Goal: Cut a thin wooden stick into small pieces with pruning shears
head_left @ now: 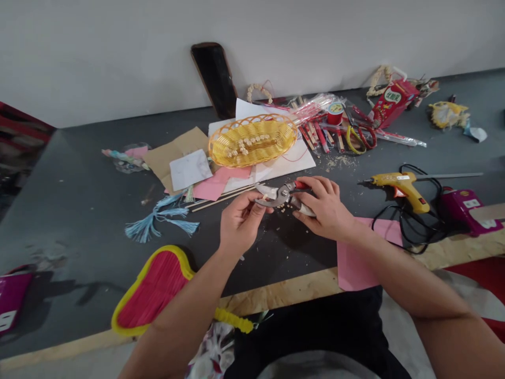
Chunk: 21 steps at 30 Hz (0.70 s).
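Note:
My right hand (327, 208) is wrapped round the handles of a pair of pruning shears (283, 193), one grip red, the other pale. The jaws point left and are parted. My left hand (241, 220) is closed in a pinch at the jaws, with a small pale piece (268, 197) between them; the fingers hide most of it. Pale crumbs (284, 208) lie on the table under the shears. Just beyond my hands stands a yellow woven basket (252, 158), with small light-coloured bits (248, 143) inside.
A yellow glue gun (402, 184) with its black cord lies at right. Yellow-handled scissors (355, 141), packets and a red drink carton (394, 100) crowd the back. Blue tassels (158, 218) and a red, yellow-rimmed fan shape (153, 289) lie at left. A phone (215, 79) leans on the wall.

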{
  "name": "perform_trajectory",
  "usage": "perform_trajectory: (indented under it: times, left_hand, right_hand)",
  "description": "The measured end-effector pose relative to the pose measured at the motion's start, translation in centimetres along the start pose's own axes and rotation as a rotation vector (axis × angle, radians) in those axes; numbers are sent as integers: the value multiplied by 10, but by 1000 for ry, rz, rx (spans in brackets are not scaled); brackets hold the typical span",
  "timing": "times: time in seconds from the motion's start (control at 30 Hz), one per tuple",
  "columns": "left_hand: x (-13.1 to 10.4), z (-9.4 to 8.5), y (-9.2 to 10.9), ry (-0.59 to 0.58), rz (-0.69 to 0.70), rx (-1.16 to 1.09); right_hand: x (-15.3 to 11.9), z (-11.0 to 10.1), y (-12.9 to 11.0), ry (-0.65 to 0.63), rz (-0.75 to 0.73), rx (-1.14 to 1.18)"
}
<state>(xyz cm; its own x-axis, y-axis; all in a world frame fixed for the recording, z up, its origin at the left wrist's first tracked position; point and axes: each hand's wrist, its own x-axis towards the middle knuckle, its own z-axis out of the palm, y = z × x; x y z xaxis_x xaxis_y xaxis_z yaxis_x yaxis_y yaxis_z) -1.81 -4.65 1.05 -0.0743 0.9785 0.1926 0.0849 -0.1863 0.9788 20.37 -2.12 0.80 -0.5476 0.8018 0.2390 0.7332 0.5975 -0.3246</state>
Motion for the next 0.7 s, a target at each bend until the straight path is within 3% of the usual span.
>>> perform_trajectory:
  times: [0.27, 0.7]
  left_hand:
    - [-1, 0, 0, -33, 5, 33]
    - [-2, -4, -4, -38, -39, 163]
  right_hand:
    - [-2, 4, -3, 54, -4, -57]
    - [-4, 0, -13, 10, 56, -273]
